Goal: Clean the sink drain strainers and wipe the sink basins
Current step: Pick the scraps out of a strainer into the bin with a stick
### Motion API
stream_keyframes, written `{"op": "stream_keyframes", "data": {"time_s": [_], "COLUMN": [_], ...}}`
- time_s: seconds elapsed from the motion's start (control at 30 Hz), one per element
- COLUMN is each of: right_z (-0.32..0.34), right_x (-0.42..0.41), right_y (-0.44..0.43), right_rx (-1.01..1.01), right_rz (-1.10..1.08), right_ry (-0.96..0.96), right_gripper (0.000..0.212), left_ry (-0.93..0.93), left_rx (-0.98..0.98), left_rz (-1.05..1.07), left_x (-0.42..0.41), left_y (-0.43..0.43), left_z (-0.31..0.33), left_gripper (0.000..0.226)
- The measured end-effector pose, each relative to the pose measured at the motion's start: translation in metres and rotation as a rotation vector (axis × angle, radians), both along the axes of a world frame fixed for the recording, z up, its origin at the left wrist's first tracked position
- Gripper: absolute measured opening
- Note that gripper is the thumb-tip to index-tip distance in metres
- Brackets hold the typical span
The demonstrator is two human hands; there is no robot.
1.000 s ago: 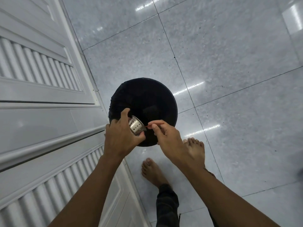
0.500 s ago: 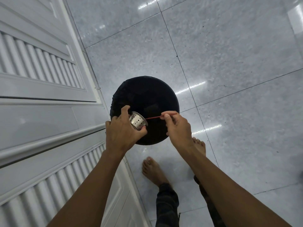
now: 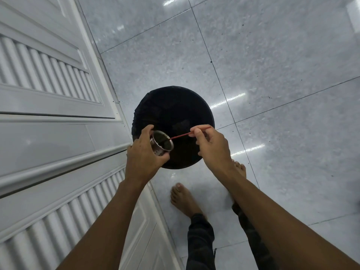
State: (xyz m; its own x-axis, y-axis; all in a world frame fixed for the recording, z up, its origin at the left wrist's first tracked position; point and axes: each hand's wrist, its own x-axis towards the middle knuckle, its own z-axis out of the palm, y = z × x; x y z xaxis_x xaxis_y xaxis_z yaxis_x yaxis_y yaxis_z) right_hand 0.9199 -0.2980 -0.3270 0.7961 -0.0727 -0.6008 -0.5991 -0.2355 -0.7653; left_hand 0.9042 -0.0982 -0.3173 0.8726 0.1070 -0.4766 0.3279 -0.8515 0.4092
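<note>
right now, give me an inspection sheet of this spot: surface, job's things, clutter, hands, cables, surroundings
surface: glossy grey tiled floor, with small dark specks scattered over it
job's things: perforated metal strainer held above the black bin, its inside looks dark; thin red stick with its tip inside the strainer
clutter: nothing seen
hands: left hand grips the strainer; right hand pinches the red stick
cables: nothing seen
surroundings: white louvred cabinet doors on the left; the person's bare feet on the floor
</note>
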Motion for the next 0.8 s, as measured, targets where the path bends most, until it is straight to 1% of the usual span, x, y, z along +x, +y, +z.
{"op": "stream_keyframes", "data": {"time_s": [0.1, 0.2, 0.3, 0.4, 0.47, 0.57, 0.63, 0.8], "right_z": [0.006, 0.007, 0.005, -0.001, -0.002, 0.0, 0.002, -0.001], "right_x": [0.003, 0.006, 0.006, 0.003, 0.0, -0.005, -0.011, -0.021], "right_y": [0.01, 0.022, 0.02, 0.009, 0.005, 0.008, 0.014, 0.018], "right_rx": [0.054, 0.049, -0.045, -0.208, -0.229, -0.125, -0.081, -0.172], "right_rz": [0.092, 0.147, 0.241, 0.389, 0.386, 0.296, 0.292, 0.312], "right_ry": [-0.008, -0.026, -0.068, -0.113, -0.137, -0.173, -0.163, -0.091], "right_gripper": [0.014, 0.015, 0.018, 0.025, 0.026, 0.023, 0.023, 0.029], "left_ry": [-0.023, -0.043, -0.05, -0.049, -0.055, -0.059, -0.055, -0.041], "left_rx": [-0.058, -0.085, -0.078, -0.063, -0.057, -0.035, -0.025, -0.01], "left_rz": [0.012, 0.03, 0.029, 0.022, 0.023, 0.031, 0.025, 0.045], "left_x": [0.0, 0.0, 0.001, 0.0, -0.001, -0.003, -0.003, -0.008], "left_y": [-0.007, -0.012, -0.009, -0.002, 0.0, -0.001, -0.003, -0.005], "left_z": [0.001, 0.001, 0.001, 0.001, 0.001, 0.0, -0.001, -0.002], "left_gripper": [0.095, 0.095, 0.095, 0.095, 0.095, 0.096, 0.096, 0.097]}}
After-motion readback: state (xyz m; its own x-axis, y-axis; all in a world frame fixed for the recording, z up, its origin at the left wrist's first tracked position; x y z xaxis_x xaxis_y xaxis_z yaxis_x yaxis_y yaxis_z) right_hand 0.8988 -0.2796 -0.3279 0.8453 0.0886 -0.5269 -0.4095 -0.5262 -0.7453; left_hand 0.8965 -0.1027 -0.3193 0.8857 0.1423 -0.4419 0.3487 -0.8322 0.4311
